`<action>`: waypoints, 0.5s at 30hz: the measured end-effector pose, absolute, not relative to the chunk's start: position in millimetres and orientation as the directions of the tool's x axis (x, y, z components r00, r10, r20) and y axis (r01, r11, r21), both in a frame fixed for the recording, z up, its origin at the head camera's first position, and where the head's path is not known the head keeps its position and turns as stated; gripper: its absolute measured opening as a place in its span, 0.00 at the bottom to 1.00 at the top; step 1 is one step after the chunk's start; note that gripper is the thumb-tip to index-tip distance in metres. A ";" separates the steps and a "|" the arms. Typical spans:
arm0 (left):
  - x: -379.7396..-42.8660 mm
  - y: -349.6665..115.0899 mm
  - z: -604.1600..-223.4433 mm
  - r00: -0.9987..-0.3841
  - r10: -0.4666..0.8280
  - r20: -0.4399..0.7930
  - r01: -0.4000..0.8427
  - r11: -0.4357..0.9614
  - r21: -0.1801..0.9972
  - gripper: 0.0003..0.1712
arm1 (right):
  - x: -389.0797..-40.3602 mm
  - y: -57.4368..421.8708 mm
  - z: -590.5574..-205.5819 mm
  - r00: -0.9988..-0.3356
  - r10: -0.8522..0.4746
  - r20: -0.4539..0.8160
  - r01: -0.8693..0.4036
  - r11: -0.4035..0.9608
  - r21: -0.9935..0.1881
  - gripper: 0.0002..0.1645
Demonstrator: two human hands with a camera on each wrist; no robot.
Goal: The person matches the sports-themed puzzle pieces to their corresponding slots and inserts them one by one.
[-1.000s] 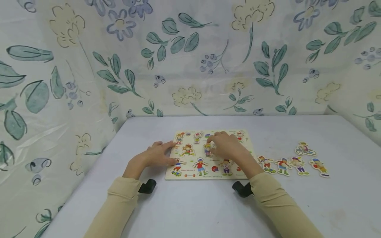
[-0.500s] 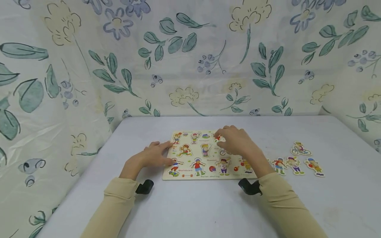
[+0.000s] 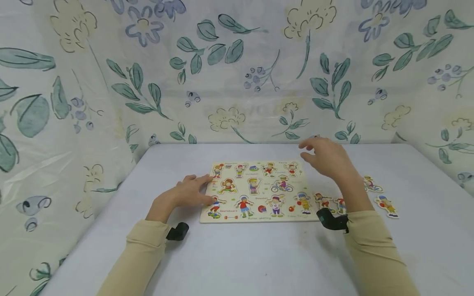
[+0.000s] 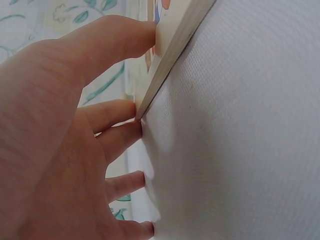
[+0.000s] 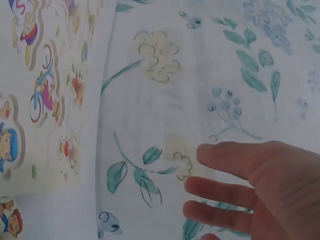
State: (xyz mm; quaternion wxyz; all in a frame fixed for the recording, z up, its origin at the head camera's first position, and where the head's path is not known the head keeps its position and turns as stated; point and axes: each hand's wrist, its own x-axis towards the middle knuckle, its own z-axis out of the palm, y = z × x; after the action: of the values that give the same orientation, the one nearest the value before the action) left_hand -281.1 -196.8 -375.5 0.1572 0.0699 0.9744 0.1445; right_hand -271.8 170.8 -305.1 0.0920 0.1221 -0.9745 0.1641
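A wooden puzzle board (image 3: 255, 191) printed with small sports figures lies flat on the white table. My left hand (image 3: 190, 191) rests at the board's left edge, fingers straight, fingertips (image 4: 137, 117) touching the edge of the board (image 4: 175, 45). My right hand (image 3: 326, 158) hovers in the air past the board's far right corner, fingers relaxed and holding nothing; the right wrist view shows the hand (image 5: 255, 192) with fingers spread above the board (image 5: 45, 95). Several loose figure pieces (image 3: 385, 204) lie on the table to the right of the board, partly hidden by my right forearm.
The table (image 3: 237, 255) is covered in white cloth. A floral curtain (image 3: 237, 74) closes in the back and both sides. Black wrist camera mounts (image 3: 331, 220) sit on both forearms.
My right hand has lifted off the board's middle and moved right and away, now empty above the far right corner. The left hand has stayed at the board's left edge.
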 end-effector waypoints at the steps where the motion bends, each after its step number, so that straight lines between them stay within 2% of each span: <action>1: -281.0 -196.7 -375.2 -0.940 0.181 -0.288 0.090 0.949 0.304 0.50 | -272.3 175.4 -304.9 -0.957 -0.191 0.216 -0.253 0.918 -0.307 0.19; 15: -280.5 -198.3 -376.1 -0.937 0.209 -0.278 0.116 0.942 0.315 0.50 | -272.6 241.4 -312.5 -0.998 -0.033 0.050 -0.050 0.911 -0.409 0.24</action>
State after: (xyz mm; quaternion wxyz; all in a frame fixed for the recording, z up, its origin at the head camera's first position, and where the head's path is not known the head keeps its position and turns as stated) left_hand -280.5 -198.3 -376.1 0.1558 0.0836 0.9730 0.1487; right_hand -272.6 241.4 -312.5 0.0209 0.0211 -0.9773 0.2095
